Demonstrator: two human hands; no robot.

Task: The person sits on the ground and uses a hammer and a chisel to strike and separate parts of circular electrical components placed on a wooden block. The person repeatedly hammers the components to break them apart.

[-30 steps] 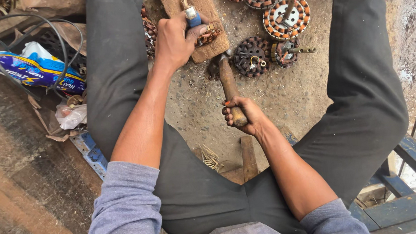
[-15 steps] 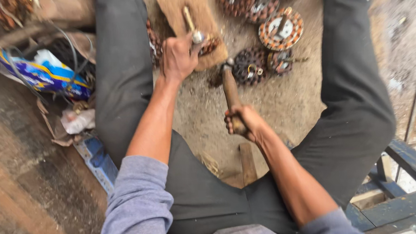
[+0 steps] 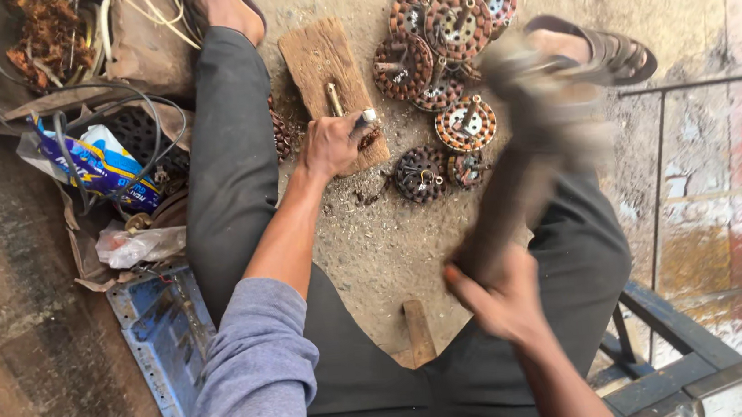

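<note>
Nearest the camera, the grey sleeve [image 3: 256,368] fills the lower left of the frame, and dark trousers spread across the bottom. Just right of centre, low down, the right hand [image 3: 502,300] is wrapped tight round the handle of a hammer [image 3: 522,170], fingers closed on the wood. The hammer is raised and heavily blurred, its head smeared across the upper right, so its exact shape is hard to make out. Between the legs, a short wooden stick [image 3: 418,330] lies on the gritty floor [image 3: 375,261].

Further out, the left arm runs up the middle to the left hand [image 3: 331,144], fist curled round a small metal-tipped tool [image 3: 366,117], pressing it down on the lower end of the wood block [image 3: 325,75]. A brass-coloured rod [image 3: 335,99] lies on that block just above the knuckles.

Right of the block, a dark motor winding [image 3: 421,174] sits on the floor, near the hand but apart from it. Beyond it, a cluster of copper-wound windings [image 3: 450,35] crowds the top centre, touching one another. At upper right, a sandalled foot [image 3: 605,49].

Off to the left: a blue metal tray [image 3: 165,339], a crumpled plastic bag [image 3: 140,246], a blue packet [image 3: 98,164], black cable [image 3: 71,100], and a copper wire tangle [image 3: 44,36] in the top left corner.
</note>
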